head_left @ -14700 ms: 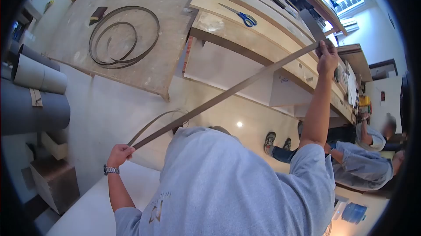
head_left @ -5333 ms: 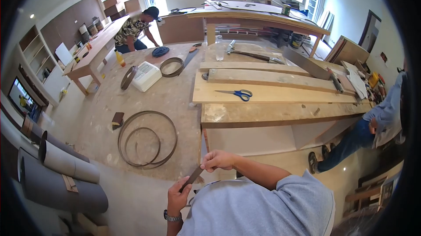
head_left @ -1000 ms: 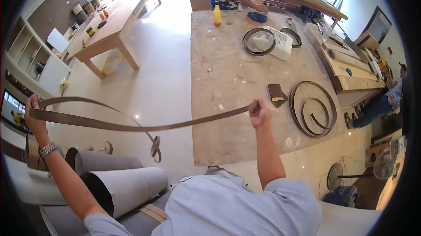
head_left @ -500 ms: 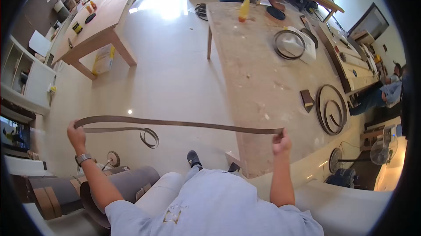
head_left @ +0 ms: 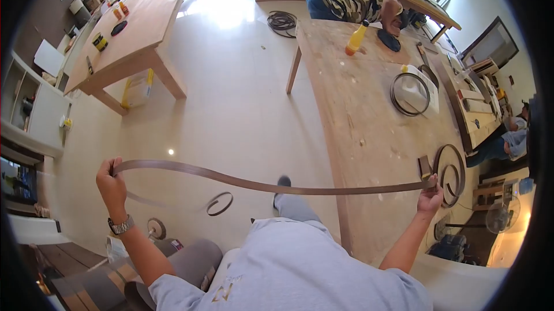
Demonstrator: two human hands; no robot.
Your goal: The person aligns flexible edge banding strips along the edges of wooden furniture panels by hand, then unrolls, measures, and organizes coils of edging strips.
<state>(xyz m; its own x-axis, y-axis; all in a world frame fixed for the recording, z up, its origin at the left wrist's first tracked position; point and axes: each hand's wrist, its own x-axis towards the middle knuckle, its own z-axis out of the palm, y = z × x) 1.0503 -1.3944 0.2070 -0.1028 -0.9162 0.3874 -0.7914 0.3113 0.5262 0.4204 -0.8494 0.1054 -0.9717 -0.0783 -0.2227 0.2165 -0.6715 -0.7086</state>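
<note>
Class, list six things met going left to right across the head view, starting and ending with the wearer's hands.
Bare left hand, curled brown strip end, dark coiled bundle on the floor, yellow plastic bottle, dark round item, bare right hand.

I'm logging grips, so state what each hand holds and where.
The right hand pinches the brown strip near one end; the left hand grips it farther along its length.
</note>
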